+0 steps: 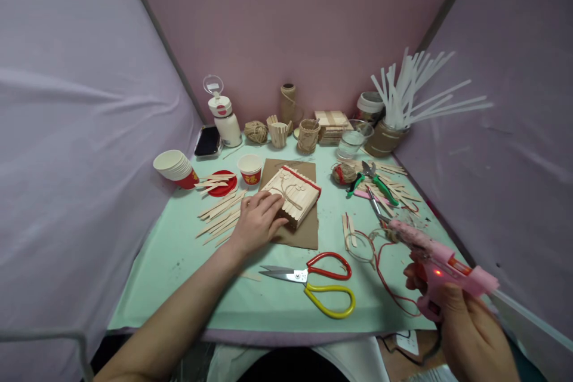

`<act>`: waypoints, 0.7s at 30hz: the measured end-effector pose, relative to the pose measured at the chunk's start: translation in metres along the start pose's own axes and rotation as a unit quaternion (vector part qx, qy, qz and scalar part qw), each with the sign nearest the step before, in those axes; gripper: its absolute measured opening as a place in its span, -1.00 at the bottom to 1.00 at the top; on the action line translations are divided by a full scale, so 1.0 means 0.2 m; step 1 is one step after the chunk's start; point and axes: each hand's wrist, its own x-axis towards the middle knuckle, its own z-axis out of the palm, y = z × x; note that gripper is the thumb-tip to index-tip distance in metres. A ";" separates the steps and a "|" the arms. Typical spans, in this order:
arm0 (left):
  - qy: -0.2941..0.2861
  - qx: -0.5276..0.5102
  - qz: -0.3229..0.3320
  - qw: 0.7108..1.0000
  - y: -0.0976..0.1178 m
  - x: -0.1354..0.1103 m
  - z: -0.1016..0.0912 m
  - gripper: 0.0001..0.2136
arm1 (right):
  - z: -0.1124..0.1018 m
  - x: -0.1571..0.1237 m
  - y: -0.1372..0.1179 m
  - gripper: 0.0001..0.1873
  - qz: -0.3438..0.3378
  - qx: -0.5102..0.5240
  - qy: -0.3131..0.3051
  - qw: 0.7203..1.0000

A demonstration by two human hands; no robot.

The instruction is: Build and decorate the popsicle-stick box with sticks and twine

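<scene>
My left hand (pixel 257 221) rests with fingers together on the near-left edge of a small box made of wooden craft sticks (pixel 293 194), which lies on a brown card sheet (pixel 308 233) in the middle of the green table. My right hand (pixel 461 322) is wrapped round the grip of a pink hot glue gun (pixel 436 262) at the lower right, its nozzle pointing up-left over a loop of red wire (pixel 385 274). The gun's red light is on.
Red-and-yellow-handled scissors (pixel 320 283) lie near the front edge. Loose craft sticks (pixel 221 212) sit left of the box; red paper cups (pixel 176 168), a bottle (pixel 224 119), twine balls, green pliers (pixel 373 182) and a jar of white strips (pixel 394 125) line the back and right.
</scene>
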 end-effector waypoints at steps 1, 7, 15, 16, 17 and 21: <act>-0.001 0.003 0.000 1.000 0.00 0.00 0.00 -0.65 | 0.00 0.00 0.00 -0.47 0.005 0.001 0.002 1.000; -0.003 0.009 0.000 1.000 0.00 0.00 0.01 -0.64 | 0.00 -0.01 -0.02 -0.42 0.010 -0.004 0.008 1.000; -0.020 0.012 -0.008 1.000 0.01 -0.01 0.00 -0.62 | 0.01 0.00 -0.03 -0.46 0.003 0.006 0.006 1.000; -0.020 0.009 -0.009 1.000 0.01 -0.01 0.00 -0.61 | 0.01 0.00 -0.03 -0.46 0.002 0.008 0.006 1.000; -0.020 0.005 -0.011 1.000 0.01 -0.02 0.00 -0.61 | 0.01 0.00 -0.03 -0.47 0.004 0.009 0.007 1.000; 0.009 -0.018 -0.029 0.999 0.01 -0.04 0.00 -0.60 | -0.01 0.01 -0.02 -0.47 0.008 -0.006 0.016 1.000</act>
